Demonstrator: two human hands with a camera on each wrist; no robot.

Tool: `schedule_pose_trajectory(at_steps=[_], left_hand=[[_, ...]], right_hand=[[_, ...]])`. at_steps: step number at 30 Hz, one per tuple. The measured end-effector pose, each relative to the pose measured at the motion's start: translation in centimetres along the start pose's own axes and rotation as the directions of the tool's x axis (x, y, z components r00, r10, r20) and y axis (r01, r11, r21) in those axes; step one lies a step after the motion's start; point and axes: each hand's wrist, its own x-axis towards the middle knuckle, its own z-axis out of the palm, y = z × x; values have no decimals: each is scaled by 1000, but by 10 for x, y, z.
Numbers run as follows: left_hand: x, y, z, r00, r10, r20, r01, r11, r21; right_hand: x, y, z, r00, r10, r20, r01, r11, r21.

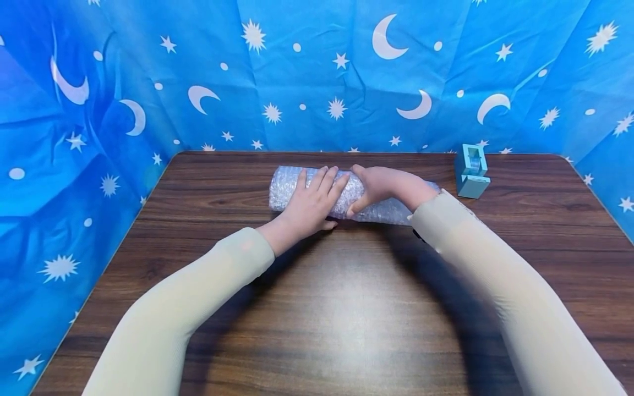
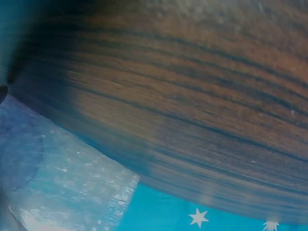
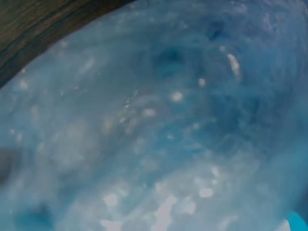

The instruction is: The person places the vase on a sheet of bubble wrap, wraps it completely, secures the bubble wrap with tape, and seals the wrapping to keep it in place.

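Note:
A clear roll of bubble wrap (image 1: 284, 190) lies crosswise near the back of the table, its flatter loose end showing under the right forearm. My left hand (image 1: 311, 204) rests on the roll with fingers stretched and spread over the top, its thumb low on the near side. Just right of it, my right hand (image 1: 373, 184) grips the roll, thumb on the near face and fingers bent over the far side. In the left wrist view the bubble wrap (image 2: 82, 168) shows at lower left; the bubble wrap (image 3: 144, 115) nearly fills the right wrist view, blurred.
A turquoise tape dispenser (image 1: 472, 170) stands at the back right, beyond the right forearm. The dark wood table (image 1: 307, 313) reaches back to a blue cloth (image 1: 317, 71) printed with moons and stars, which also hangs along both sides.

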Motion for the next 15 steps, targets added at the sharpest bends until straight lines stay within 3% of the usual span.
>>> schedule_pose_trajectory(at_steps=[5,15], left_hand=[[3,-4,4,999,6,-37,-5,1000,16],[9,-10,3,998,18,-56,-21,999,-45]], right_hand=[[2,2,-4,999,9,33,-11,999,51],[7,5,-12,997,10,80,-17,997,76]])
